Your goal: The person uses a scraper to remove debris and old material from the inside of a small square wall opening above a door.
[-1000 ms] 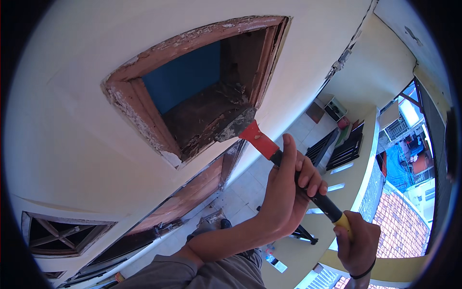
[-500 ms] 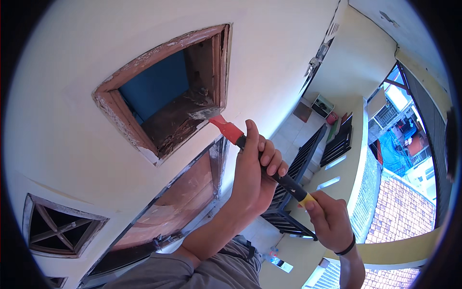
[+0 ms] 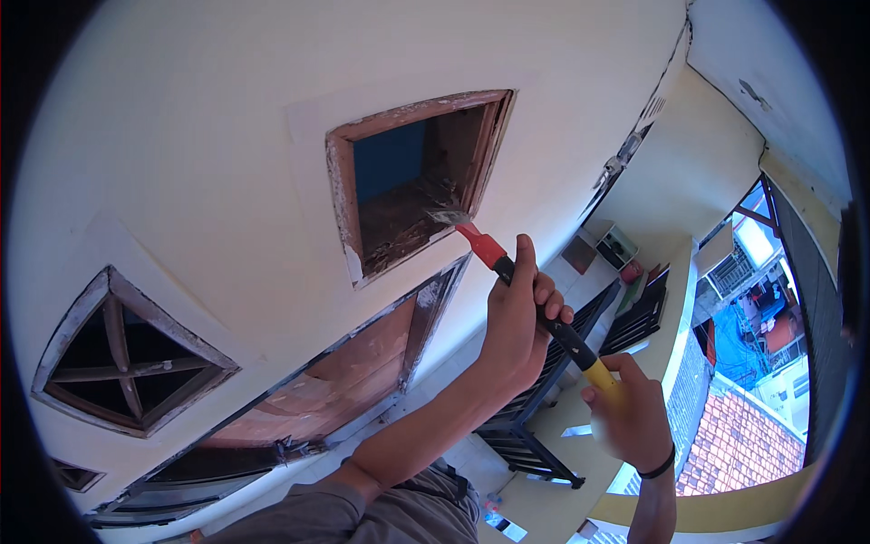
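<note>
A long-handled tool [image 3: 569, 342] has a grey metal head, a red neck, a black shaft and a yellow end. Its metal head [image 3: 450, 218] rests at the lower right corner of a wooden frame [image 3: 342, 195] set in the wall; its exact kind is hard to make out. My left hand [image 3: 526, 313] is closed round the black shaft, thumb laid along it. Lower down, my right hand [image 3: 639, 412] grips the yellow end, partly smeared by motion. Along the frame's bottom piece the wood [image 3: 408, 243] is broken and splintered. Blue shows through the opening.
A cream wall [image 3: 227, 136] surrounds the frame. To the lower left is a frame with crossed bars [image 3: 118, 363]. Below lies a wooden door [image 3: 335, 381]. Black railings [image 3: 530, 453] stand at the right, with tiled roofs [image 3: 739, 444] beyond.
The frame and wall sit further right in view. The tool's head stays at the frame's lower right corner, both hands still on the handle; the right hand shows more of the yellow end.
</note>
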{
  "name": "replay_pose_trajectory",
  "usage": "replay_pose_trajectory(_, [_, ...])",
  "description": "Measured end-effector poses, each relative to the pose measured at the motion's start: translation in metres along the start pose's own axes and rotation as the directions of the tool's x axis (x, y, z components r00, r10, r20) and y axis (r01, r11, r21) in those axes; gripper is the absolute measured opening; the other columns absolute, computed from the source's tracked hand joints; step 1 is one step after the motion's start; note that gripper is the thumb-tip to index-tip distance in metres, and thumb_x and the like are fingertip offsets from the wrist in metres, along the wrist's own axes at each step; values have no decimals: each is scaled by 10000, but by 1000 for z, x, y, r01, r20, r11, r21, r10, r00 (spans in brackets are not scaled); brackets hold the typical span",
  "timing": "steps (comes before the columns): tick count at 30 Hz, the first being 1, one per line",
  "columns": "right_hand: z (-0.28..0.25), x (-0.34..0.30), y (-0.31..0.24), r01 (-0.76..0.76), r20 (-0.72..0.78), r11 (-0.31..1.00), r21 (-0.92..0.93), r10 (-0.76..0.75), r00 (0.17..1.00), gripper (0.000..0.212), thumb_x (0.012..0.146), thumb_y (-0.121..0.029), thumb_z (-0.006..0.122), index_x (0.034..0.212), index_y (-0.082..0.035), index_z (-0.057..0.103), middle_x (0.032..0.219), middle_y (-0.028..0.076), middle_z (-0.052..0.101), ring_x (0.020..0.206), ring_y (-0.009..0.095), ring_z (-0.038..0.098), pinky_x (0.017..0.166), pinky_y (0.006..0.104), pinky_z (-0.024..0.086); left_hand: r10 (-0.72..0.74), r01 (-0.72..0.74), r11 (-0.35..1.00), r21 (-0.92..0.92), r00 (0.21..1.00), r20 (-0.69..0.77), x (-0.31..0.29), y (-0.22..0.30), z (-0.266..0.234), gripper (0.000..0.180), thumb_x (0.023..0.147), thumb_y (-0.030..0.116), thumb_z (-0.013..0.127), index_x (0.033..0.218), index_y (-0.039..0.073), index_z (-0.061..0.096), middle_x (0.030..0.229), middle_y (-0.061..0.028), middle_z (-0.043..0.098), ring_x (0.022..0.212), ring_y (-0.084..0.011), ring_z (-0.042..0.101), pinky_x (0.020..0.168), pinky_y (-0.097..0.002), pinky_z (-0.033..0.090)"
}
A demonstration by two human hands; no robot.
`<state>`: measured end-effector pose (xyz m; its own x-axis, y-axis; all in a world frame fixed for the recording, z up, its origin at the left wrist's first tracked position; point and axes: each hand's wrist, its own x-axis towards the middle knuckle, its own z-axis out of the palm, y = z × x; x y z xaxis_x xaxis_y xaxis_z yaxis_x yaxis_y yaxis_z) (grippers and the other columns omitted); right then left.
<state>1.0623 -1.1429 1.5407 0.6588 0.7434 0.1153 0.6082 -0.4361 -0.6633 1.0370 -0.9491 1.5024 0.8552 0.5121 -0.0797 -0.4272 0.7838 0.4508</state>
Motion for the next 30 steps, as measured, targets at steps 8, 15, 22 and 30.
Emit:
replay_pose_trajectory(8, [9,-2,-9,182,-85,941,-286,-214,973,190,984,-167,624,1026,18,607,638,141,616,523,305,608,524,391,434,-17,49,984,-171,983,183,-11,4,-14,355,1103,471,370,991,136,396,799,-15,443,743,-162,515,785,-406,519])
replay_pose_trajectory(15, [18,-11,35,179,-129,919,-350,-236,963,200,935,-134,652,1060,9,591,719,148,641,608,326,663,567,395,496,-9,15,1000,-22,967,255,-2,-20,-32,355,1100,465,389,983,131,412,805,-38,509,819,-191,633,859,-425,559])
replay_pose_trajectory(22, [17,-19,30,110,-98,985,-135,-124,987,307,942,-143,661,1206,2,603,670,116,633,545,256,634,532,340,454,-5,-38,990,137,953,303,3,-25,-41,363,1095,456,411,999,108,449,831,-49,584,809,-229,718,780,-358,585])
replay_pose_trajectory(30, [2,3,-15,76,-91,994,-80,-84,992,312,1008,-161,606,1280,-10,594,583,51,579,473,152,580,484,287,385,73,-132,976,171,946,315,20,2,-17,433,1069,525,435,976,102,433,772,-39,618,711,-204,737,666,-323,620])
